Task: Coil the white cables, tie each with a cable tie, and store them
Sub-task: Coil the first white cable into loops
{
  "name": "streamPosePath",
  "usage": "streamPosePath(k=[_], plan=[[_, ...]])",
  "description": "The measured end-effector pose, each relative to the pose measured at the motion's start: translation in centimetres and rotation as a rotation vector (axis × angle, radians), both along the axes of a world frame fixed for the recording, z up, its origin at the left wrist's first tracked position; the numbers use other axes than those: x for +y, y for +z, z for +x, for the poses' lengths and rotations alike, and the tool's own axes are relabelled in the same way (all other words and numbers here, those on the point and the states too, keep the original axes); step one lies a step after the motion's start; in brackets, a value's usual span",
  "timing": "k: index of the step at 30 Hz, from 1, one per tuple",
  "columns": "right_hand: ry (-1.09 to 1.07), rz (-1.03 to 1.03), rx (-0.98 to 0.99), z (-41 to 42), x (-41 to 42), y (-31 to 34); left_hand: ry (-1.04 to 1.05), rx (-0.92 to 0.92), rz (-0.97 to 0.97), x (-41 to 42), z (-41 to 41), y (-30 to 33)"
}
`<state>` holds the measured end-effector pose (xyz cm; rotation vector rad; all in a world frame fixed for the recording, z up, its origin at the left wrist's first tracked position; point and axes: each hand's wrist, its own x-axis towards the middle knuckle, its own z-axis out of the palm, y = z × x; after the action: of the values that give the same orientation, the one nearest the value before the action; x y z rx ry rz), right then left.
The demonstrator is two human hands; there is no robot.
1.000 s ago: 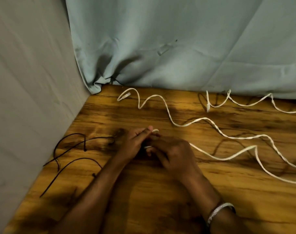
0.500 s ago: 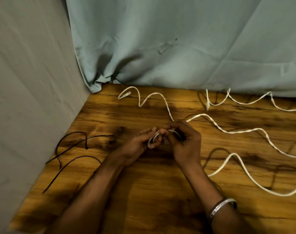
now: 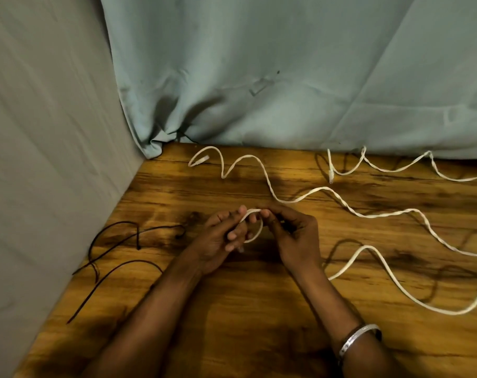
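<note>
Making loop 1
Left hand [image 3: 221,238] & right hand [image 3: 291,236] pinch the white cable [image 3: 255,227], fingers curled round it, to start a coil.

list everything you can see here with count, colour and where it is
white cables: at least two, white, snaking loose over the right and back of the table; one has a small loop formed between the hands
cable ties: a few, black, exact count unclear, lying on the left side of the table near the grey cloth
table: one, brown wood grain, fills the lower part of the view
curtain: one, pale blue-green, hanging behind the table
grey cloth: one, grey, along the left side
bracelet: one, silver, on the right wrist
left hand: one, at table centre, holds the cable loop
right hand: one, beside the left, pinches the same loop
</note>
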<state>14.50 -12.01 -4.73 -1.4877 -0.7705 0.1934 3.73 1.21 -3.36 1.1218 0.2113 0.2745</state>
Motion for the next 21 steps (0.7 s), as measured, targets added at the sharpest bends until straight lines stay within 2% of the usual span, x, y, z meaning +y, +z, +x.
streamPosePath(k=[4,7,10,12,15,18,21], plan=[[0.014,-0.017,-0.041,-0.5,0.2,-0.2,0.002,-0.096,-0.154,0.3,-0.1,-0.2],[0.024,-0.105,-0.225,-0.9,0.0,-0.4,0.109,-0.131,-0.238,0.7,0.2,-0.1],[0.064,-0.254,-0.365,-1.4,0.0,-0.4,0.19,-0.157,-0.223,1.6,0.4,-0.1],[0.099,-0.388,-0.492,-1.7,-0.2,-0.1,0.234,-0.166,-0.143,1.9,0.4,-0.1],[0.194,-0.509,-0.641,-1.8,-0.9,0.8,0.356,-0.092,0.088,2.0,0.2,0.2],[0.261,-0.534,-0.718,-1.6,-1.1,1.1,0.354,-0.022,0.281,1.8,0.1,0.0],[0.288,-0.454,-0.687,-1.6,-1.2,1.3,0.263,0.077,0.425,1.4,0.3,-0.3]])
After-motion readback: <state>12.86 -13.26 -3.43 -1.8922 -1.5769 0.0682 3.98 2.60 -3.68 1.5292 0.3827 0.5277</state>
